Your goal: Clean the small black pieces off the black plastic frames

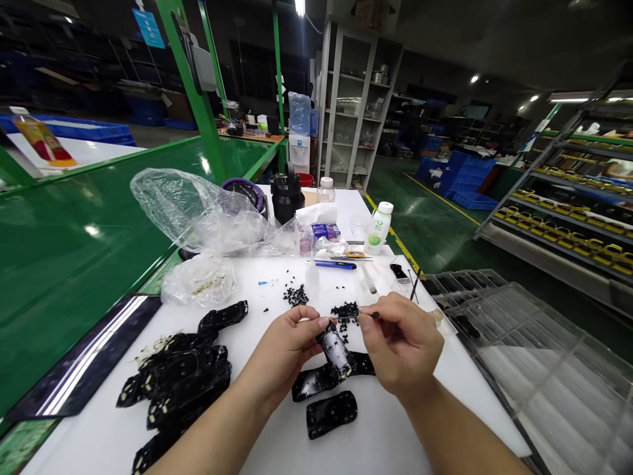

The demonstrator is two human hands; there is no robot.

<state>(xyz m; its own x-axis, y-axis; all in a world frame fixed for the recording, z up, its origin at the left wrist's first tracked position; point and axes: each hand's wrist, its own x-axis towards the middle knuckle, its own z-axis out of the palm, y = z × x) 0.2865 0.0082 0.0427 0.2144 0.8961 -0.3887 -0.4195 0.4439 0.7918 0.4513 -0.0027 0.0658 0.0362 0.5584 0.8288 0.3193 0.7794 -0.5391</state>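
My left hand (289,340) is closed, its thumb and fingers pinching one end of a glossy black model car body shell (337,351) tilted above the table. My right hand (403,343) grips a thin tool with a dark end (376,315); its slim tip points left toward my left fingertips, and its exact kind is unclear. Below the held shell lie another black shell (312,382), partly covered, and a separate one (331,414) nearer me. Between my hands, just beyond them, is a small heap of tiny black parts (345,309). A second heap (295,295) sits further left.
Black shells (190,376) are piled at left, near a clear plastic bag (200,280). Further back are a blue pen-like tool (335,264), a white bottle (378,228) and a black flask (287,198). Clear compartment trays (548,363) flank the table's right edge.
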